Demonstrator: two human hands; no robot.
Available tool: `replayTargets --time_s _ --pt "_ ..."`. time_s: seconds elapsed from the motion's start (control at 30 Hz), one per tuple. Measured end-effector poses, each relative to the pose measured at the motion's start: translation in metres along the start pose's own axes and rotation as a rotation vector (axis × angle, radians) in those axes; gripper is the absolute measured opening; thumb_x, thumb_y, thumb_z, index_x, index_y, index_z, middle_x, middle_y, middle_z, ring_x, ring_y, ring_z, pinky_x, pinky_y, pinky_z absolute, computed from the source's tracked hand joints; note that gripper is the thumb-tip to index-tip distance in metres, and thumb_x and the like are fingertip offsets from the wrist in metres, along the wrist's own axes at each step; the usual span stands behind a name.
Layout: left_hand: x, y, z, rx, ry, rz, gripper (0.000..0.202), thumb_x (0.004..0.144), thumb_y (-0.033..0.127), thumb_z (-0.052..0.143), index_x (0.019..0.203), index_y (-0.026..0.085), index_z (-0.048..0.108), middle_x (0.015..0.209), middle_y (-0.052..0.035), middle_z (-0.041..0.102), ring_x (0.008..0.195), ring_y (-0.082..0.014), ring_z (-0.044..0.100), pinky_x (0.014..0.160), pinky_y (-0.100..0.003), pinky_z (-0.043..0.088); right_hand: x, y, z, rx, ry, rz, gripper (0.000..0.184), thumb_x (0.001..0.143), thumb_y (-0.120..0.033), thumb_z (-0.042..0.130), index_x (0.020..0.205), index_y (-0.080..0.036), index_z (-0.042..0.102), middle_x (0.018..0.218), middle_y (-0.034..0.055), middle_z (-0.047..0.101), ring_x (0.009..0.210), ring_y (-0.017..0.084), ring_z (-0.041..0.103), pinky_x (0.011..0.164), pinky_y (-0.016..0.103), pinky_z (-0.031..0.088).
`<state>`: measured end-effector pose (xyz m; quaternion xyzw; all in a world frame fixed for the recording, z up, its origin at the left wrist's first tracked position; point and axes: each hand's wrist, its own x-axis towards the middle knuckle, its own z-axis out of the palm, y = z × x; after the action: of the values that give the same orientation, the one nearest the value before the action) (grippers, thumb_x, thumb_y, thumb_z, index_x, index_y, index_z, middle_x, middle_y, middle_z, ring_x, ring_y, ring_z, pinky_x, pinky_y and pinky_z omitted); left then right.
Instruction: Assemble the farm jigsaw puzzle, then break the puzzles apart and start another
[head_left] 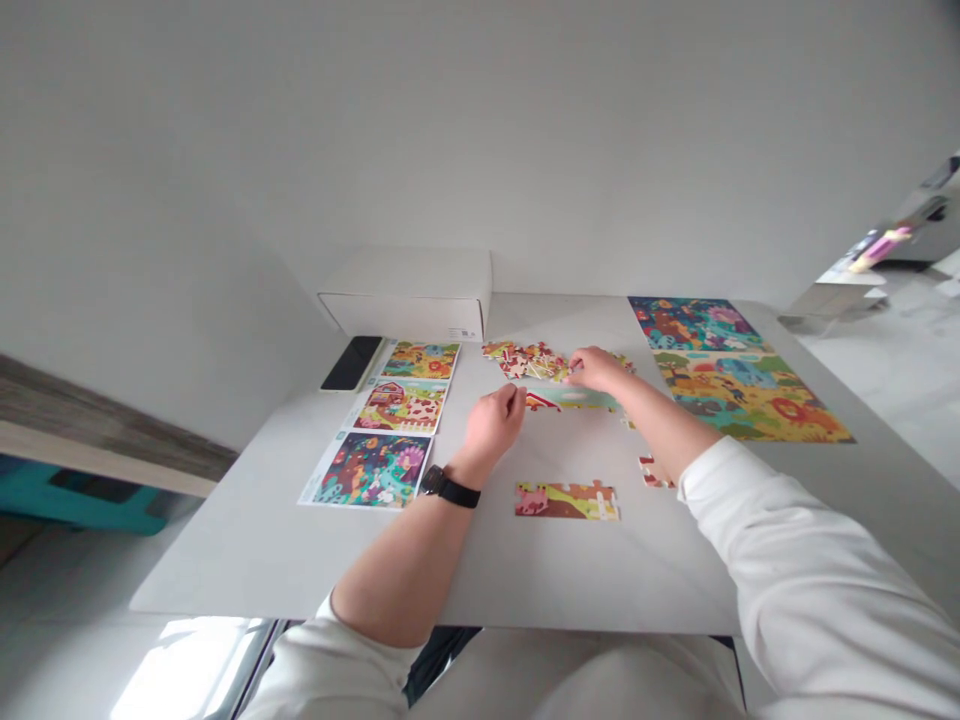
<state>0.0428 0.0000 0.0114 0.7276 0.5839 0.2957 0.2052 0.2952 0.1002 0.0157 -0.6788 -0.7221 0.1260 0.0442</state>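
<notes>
My left hand, with a black watch on its wrist, is closed beside the left end of a joined strip of jigsaw puzzle showing a red roof and pale sky. Whatever its curled fingers may hold is hidden. At the right side of a heap of loose puzzle pieces, my right hand pinches a puzzle piece, mostly covered by the fingers. Nearer to me lies another joined section with a pink pig and a white fence. A few pieces lie by my right forearm.
Three picture cards on a sheet lie at the left, with a phone beside them. Behind stands a white box against the wall. Two finished puzzles, one dark and one yellow, lie at the right.
</notes>
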Motion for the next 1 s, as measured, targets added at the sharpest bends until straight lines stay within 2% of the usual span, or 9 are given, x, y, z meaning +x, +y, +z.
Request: replayTargets --time_s 0.07,0.23,0.47,0.67,0.77,0.87,0.93,1.0 --pt "0.0 0.0 0.001 0.0 -0.01 -0.002 0.039 0.109 0.041 0.042 0.076 0.023 0.054 0.068 -0.0026 0.063 0.062 -0.0168 0.051 0.063 -0.03 0.026 0.001 0.002 -0.001 0.005 -0.01 0.007 0.04 0.085 -0.039 0.085 0.121 -0.024 0.079 0.125 0.0102 0.079 0.108 0.024 0.074 0.09 0.028 0.053" --pt "-0.001 0.0 0.002 -0.011 -0.018 0.014 0.039 0.109 0.042 0.042 0.077 0.024 0.054 0.068 -0.0023 0.064 0.063 -0.0172 0.053 0.064 -0.03 0.028 0.003 0.006 -0.008 -0.012 -0.058 0.021 0.038 0.082 -0.035 0.086 0.118 -0.024 0.078 0.123 0.0082 0.08 0.105 0.022 0.075 0.083 0.026 0.052" --pt "0.0 -0.001 0.004 0.03 0.0 0.034 0.039 0.109 0.042 0.044 0.077 0.023 0.056 0.07 -0.0031 0.064 0.064 -0.0172 0.051 0.064 -0.031 0.026 0.003 0.016 -0.014 -0.082 -0.025 0.11 0.04 0.08 -0.036 0.087 0.116 -0.023 0.076 0.107 0.0085 0.083 0.092 0.024 0.077 0.069 0.028 0.048" --pt "0.0 0.0 0.005 0.013 -0.01 0.058 0.039 0.108 0.04 0.045 0.075 0.023 0.055 0.07 -0.0028 0.063 0.064 -0.0166 0.049 0.064 -0.031 0.025 0.004 0.027 -0.015 0.032 -0.048 0.223 0.041 0.084 -0.028 0.082 0.123 -0.019 0.073 0.085 0.0057 0.082 0.07 0.02 0.075 0.064 0.028 0.049" --pt "-0.001 0.0 0.005 0.0 -0.011 0.059 0.038 0.108 0.04 0.046 0.075 0.022 0.056 0.071 -0.0027 0.064 0.065 -0.0163 0.049 0.064 -0.031 0.026 0.006 0.034 -0.018 0.003 -0.03 0.24 0.034 0.087 -0.029 0.081 0.118 -0.019 0.076 0.087 0.0081 0.083 0.077 0.023 0.077 0.069 0.029 0.053" --pt "-0.001 0.001 0.006 -0.005 -0.015 0.056 0.035 0.107 0.038 0.047 0.078 0.022 0.06 0.073 -0.0031 0.066 0.066 -0.0163 0.051 0.065 -0.03 0.027 0.008 0.034 -0.02 -0.12 0.072 0.206 0.029 0.09 -0.033 0.079 0.114 -0.018 0.079 0.109 0.0153 0.082 0.1 0.028 0.077 0.082 0.032 0.055" --pt "-0.001 0.001 0.006 -0.014 -0.02 0.053 0.033 0.106 0.037 0.047 0.081 0.022 0.062 0.074 -0.0033 0.067 0.067 -0.0165 0.053 0.065 -0.029 0.028 0.009 0.025 -0.018 -0.113 0.113 0.101 0.032 0.096 -0.037 0.073 0.121 -0.018 0.078 0.122 0.0165 0.079 0.111 0.029 0.074 0.092 0.033 0.055" --pt "-0.001 0.001 0.006 -0.026 -0.024 0.05 0.031 0.106 0.036 0.048 0.083 0.022 0.064 0.075 -0.003 0.067 0.068 -0.0166 0.054 0.065 -0.029 0.029 0.01 0.012 -0.012 -0.072 0.119 -0.085 0.038 0.099 -0.04 0.07 0.131 -0.02 0.076 0.132 0.0152 0.076 0.12 0.028 0.071 0.104 0.034 0.052"
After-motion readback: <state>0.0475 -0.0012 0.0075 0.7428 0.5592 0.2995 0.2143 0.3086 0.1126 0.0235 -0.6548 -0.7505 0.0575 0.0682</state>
